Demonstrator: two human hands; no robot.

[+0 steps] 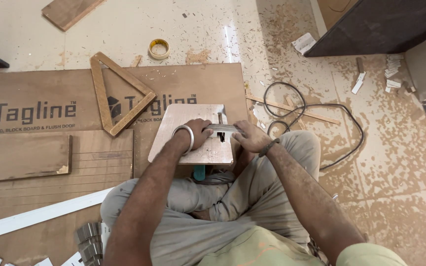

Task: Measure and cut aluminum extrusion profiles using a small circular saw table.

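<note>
I sit cross-legged on the floor with a small pale laminate board (186, 120) in front of my knees. A short grey strip of edge banding or metal (225, 129) lies across the board's right side. My left hand (198, 132), a metal bangle on its wrist, presses on the strip's left part. My right hand (250, 137), with a dark wrist band, pinches the strip's right end at the board's edge. A notch is cut in the board's top right corner.
Large plywood sheets (40, 98) lie to the left with a wooden triangle square (119, 93) on them. A tape roll (159, 48) sits further off. A black cable (311, 108) loops on the sawdust-covered floor at right. White strips and metal pieces (89, 236) lie near my left knee.
</note>
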